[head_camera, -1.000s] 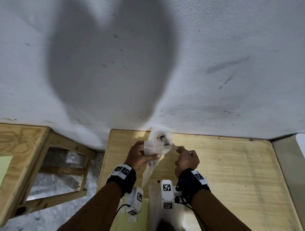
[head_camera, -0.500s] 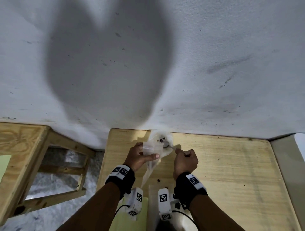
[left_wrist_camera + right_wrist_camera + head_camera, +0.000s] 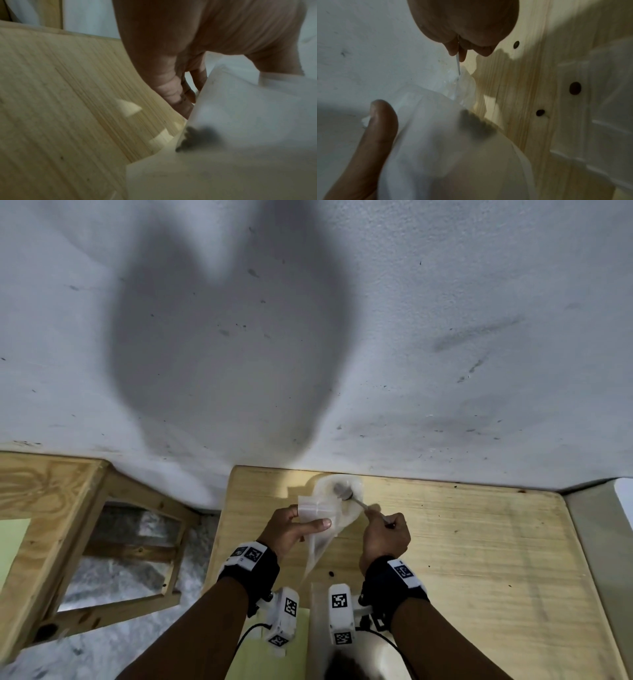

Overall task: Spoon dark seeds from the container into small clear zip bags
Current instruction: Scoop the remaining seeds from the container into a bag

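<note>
**Spoon tipped into the held bag**

Since a second ago the spoon (image 3: 349, 497) has swung from the container side to the mouth of the bag (image 3: 325, 518), its bowl now sitting in the open top with dark seeds (image 3: 340, 491) on it. Fingers of the right hand (image 3: 385, 537) are curled round the spoon's thin handle, pinching it just behind the bag. At the bag's upper edge the left hand (image 3: 291, 529) pinches the clear plastic, thumb (image 3: 382, 121) flat across the front. Lower in the bag, a small dark clump of seeds (image 3: 197, 136) shows through the plastic. Below both hands lies the pale wooden worktop (image 3: 479, 559), with a few loose seeds (image 3: 575, 88) scattered on it beside the right hand.
</note>
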`<action>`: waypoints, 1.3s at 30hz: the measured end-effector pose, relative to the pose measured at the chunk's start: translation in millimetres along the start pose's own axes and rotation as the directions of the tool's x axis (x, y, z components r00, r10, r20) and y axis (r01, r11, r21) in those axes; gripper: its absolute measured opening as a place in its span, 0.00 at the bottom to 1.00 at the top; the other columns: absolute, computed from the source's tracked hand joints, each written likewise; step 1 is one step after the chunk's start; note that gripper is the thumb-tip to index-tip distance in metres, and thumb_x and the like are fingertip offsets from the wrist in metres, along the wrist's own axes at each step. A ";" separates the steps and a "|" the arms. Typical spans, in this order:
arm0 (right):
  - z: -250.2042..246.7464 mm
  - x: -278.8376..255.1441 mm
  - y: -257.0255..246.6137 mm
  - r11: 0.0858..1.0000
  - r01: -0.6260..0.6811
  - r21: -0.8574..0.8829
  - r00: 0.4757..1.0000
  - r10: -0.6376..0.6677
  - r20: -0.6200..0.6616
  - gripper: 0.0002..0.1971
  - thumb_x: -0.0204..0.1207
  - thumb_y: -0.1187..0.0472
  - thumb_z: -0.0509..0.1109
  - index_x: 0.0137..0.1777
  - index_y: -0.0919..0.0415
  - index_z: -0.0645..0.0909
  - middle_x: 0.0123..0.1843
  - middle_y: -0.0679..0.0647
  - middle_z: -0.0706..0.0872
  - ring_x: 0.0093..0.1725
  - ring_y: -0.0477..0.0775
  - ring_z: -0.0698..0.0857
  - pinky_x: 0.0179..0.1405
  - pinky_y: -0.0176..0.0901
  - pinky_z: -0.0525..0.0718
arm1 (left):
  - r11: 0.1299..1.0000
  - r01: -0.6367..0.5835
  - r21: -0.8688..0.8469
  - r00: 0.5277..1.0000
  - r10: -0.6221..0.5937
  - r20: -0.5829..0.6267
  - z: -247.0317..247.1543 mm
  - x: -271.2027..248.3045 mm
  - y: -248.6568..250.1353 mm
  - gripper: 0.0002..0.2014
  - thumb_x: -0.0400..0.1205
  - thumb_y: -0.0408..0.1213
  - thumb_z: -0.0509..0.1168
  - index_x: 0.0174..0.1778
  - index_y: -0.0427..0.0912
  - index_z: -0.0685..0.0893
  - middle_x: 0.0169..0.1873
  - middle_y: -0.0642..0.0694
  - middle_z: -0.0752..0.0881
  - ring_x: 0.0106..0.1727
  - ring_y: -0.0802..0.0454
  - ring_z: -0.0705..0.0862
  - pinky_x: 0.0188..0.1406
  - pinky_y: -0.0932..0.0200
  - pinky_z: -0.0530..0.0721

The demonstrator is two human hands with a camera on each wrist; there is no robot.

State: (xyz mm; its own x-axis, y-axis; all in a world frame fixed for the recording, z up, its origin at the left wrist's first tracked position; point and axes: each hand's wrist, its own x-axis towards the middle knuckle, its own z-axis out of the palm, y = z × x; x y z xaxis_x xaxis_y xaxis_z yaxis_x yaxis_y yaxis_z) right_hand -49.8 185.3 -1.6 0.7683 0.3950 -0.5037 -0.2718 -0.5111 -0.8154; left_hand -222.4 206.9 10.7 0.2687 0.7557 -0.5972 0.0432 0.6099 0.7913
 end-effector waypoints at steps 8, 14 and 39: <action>1.8 6.5 1.4 0.990 0.093 -0.103 0.985 -0.077 0.151 0.25 0.68 0.66 0.78 0.27 0.55 0.61 0.27 0.50 0.65 0.32 0.54 0.63 0.34 0.47 0.67 | 0.999 -0.033 -0.013 0.993 0.031 -0.116 -8.3 9.7 3.5 0.37 0.51 0.53 0.88 0.53 0.38 0.92 0.50 0.40 0.93 0.55 0.40 0.91 0.65 0.35 0.84; -0.3 10.8 -1.9 0.994 -0.084 -0.067 0.988 0.092 0.124 0.22 0.62 0.69 0.74 0.24 0.53 0.62 0.30 0.68 0.68 0.35 0.57 0.62 0.32 0.49 0.62 | 0.999 -0.017 0.032 0.981 0.023 -0.195 -15.8 13.1 0.4 0.33 0.51 0.53 0.86 0.52 0.42 0.92 0.47 0.42 0.93 0.52 0.42 0.92 0.61 0.39 0.87; -3.2 20.6 -19.5 0.975 0.194 -0.112 0.976 -0.180 0.127 0.22 0.69 0.67 0.77 0.27 0.56 0.65 0.25 0.51 0.72 0.28 0.54 0.71 0.35 0.47 0.76 | 0.992 0.017 -0.125 0.973 -0.045 -0.224 -1.0 11.1 8.2 0.21 0.67 0.43 0.83 0.54 0.40 0.91 0.48 0.37 0.93 0.55 0.38 0.90 0.54 0.48 0.88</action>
State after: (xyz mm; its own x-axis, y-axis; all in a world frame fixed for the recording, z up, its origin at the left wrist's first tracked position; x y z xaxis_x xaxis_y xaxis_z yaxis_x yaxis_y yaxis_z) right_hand -26.8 200.9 4.8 0.7248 0.5741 -0.3810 -0.0512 -0.5066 -0.8606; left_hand -220.0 220.5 10.4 0.0437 0.7620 -0.6461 -0.0729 0.6475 0.7586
